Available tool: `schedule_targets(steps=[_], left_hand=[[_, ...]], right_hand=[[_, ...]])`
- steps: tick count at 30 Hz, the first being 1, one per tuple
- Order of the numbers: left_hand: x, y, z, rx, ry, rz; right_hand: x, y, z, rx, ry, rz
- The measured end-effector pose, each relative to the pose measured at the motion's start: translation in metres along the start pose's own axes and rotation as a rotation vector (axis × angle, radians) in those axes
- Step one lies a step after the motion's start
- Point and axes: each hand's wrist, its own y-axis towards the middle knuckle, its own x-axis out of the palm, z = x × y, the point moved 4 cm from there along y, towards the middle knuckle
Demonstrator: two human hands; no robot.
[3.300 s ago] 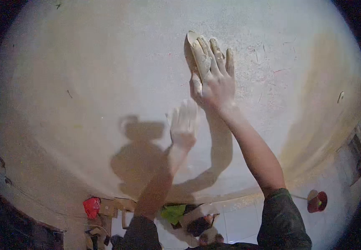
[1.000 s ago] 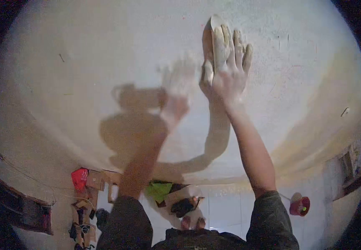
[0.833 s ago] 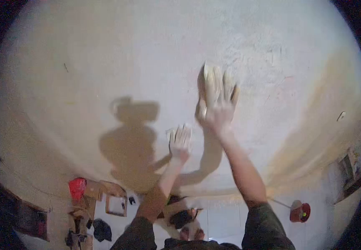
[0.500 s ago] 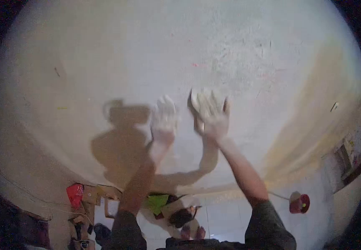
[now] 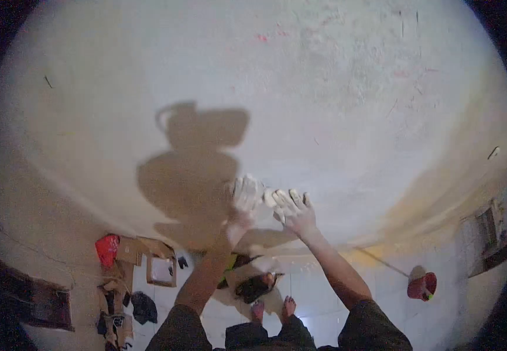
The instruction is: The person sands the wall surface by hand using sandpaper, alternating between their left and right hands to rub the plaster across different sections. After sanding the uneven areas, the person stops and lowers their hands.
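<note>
A pale plastered wall (image 5: 324, 146) fills most of the view. My left hand (image 5: 245, 199), whitened with powder or paste, lies at its lower part with the fingers pointing up and close together. Just to its right is my right hand (image 5: 297, 215), its fingers spread and slightly bent, fingertips at the wall and thickly coated in white. Neither hand shows a tool. The two hands are a short gap apart, and the shadow (image 5: 189, 181) of my head and body falls beside the left one.
Cardboard boxes (image 5: 158, 266), a red bag (image 5: 107, 250) and a dark bag (image 5: 144, 307) lie at lower left. Between my arms on the tiled floor is a dark object (image 5: 253, 286), close to my feet. A red bucket (image 5: 421, 286) stands at right.
Both hands have come down the wall and closer to my body. They are nearer each other, and the right fingers are more bent. The view has shifted, showing more floor.
</note>
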Motion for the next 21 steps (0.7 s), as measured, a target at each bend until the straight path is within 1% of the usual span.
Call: schedule_targets(steps=[1, 2, 3, 5, 6, 7, 8, 9, 11, 12, 14, 17, 18, 19, 20, 21], left_hand=[[0.0, -0.007, 0.001, -0.034, -0.087, -0.064], [-0.002, -0.01, -0.001, -0.055, -0.091, -0.089], [-0.006, -0.001, -0.007, 0.027, -0.003, -0.07], [-0.014, 0.032, -0.016, 0.21, 0.182, 0.004], [-0.036, 0.048, 0.0, 0.202, 0.179, -0.007], [-0.073, 0.08, 0.015, -0.031, 0.071, -0.1], [-0.09, 0.1, 0.019, -0.26, -0.037, -0.187], [-0.089, 0.107, 0.014, -0.258, -0.04, -0.191], [-0.102, 0.111, 0.002, -0.004, 0.243, 0.295], [-0.095, 0.106, -0.007, -0.002, 0.24, 0.287], [-0.081, 0.091, -0.014, 0.052, 0.273, 0.376], [-0.071, 0.073, -0.009, 0.033, 0.202, 0.372], [-0.05, 0.046, -0.025, 0.033, 0.204, 0.368], [-0.019, 0.011, -0.041, 0.148, 0.267, 0.356], [0.007, -0.015, -0.047, 0.26, 0.332, 0.349], [0.017, -0.041, -0.035, 0.262, 0.332, 0.363]], right_hand=[[0.006, -0.017, -0.001, 0.013, 0.052, -0.167], [-0.006, -0.014, 0.001, 0.019, 0.114, -0.158], [-0.021, 0.006, 0.006, 0.03, 0.175, -0.14], [-0.041, 0.037, 0.012, -0.064, -0.032, 0.068], [-0.062, 0.06, 0.012, -0.033, -0.054, 0.163], [-0.081, 0.087, 0.009, 0.0, -0.08, 0.264], [-0.091, 0.105, 0.008, 0.017, -0.084, 0.312], [-0.098, 0.117, 0.008, 0.036, -0.089, 0.359], [-0.102, 0.13, 0.006, 0.046, -0.111, 0.378], [-0.103, 0.131, 0.003, 0.054, -0.13, 0.401], [-0.105, 0.128, 0.002, 0.067, -0.107, 0.399], [-0.082, 0.103, -0.007, 0.065, -0.074, 0.395], [-0.066, 0.088, -0.013, 0.06, -0.063, 0.392], [-0.04, 0.067, -0.02, 0.047, -0.076, 0.391], [-0.011, 0.039, -0.024, 0.0, -0.129, 0.361], [0.024, 0.005, -0.029, -0.046, -0.188, 0.339]])
